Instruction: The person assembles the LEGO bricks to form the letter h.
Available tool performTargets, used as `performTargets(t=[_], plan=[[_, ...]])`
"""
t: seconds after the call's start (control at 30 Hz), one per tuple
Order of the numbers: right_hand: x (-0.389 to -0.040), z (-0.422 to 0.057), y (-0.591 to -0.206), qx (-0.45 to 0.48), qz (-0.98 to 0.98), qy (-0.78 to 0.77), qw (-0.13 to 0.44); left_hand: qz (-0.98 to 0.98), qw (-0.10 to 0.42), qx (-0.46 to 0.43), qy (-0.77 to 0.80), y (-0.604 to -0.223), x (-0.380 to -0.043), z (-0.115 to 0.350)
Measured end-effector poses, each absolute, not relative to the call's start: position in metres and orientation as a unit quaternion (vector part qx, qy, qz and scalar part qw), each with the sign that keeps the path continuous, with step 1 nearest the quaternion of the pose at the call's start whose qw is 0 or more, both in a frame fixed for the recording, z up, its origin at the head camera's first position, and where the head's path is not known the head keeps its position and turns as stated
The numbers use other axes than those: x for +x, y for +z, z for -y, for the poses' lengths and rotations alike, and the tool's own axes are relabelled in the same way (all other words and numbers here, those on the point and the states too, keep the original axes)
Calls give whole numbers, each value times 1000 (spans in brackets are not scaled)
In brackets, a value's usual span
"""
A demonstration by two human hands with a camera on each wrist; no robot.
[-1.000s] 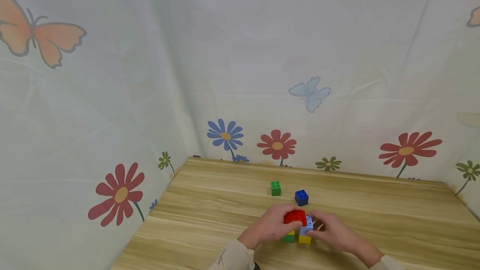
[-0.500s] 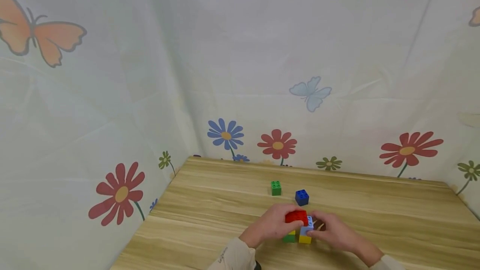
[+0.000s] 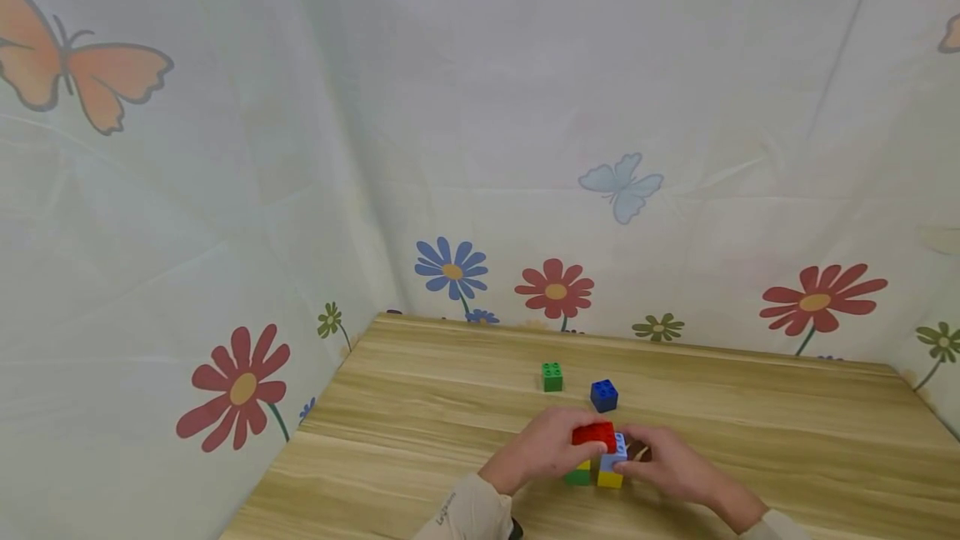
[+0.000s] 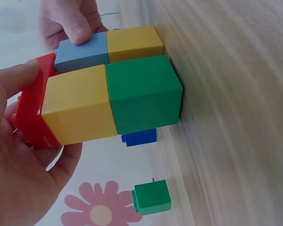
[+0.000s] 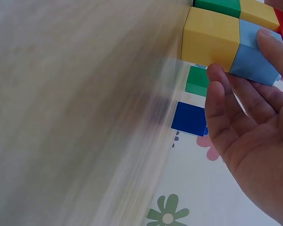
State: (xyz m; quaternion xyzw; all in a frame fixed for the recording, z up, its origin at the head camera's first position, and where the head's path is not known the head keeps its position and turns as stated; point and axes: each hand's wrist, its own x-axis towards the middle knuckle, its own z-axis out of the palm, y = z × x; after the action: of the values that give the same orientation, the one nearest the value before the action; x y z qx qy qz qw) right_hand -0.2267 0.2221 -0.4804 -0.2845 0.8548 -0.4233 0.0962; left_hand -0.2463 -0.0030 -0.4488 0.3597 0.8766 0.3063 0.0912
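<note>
My left hand pinches a red brick between thumb and fingers. In the left wrist view this red brick spans the tops of two short stacks. One stack has a yellow brick above a green brick. The other pairs a light blue brick with a yellow brick beneath it. My right hand holds the light blue brick, thumb on its near face and fingers behind. Both stacks stand upright on the table, a narrow gap between them. Fingers partly cover the red brick in the head view.
Behind the stacks, a loose dark blue brick and a loose green brick rest studs up on the wooden table. A flower-and-butterfly cloth rises along the table's back and left edges.
</note>
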Motion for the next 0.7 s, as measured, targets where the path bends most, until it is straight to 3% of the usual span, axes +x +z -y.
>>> performTargets(t=[0.7], plan=[[-227,-222,-476,-296,-855,-415,91,-891,66,386,229,-441,-246,1]])
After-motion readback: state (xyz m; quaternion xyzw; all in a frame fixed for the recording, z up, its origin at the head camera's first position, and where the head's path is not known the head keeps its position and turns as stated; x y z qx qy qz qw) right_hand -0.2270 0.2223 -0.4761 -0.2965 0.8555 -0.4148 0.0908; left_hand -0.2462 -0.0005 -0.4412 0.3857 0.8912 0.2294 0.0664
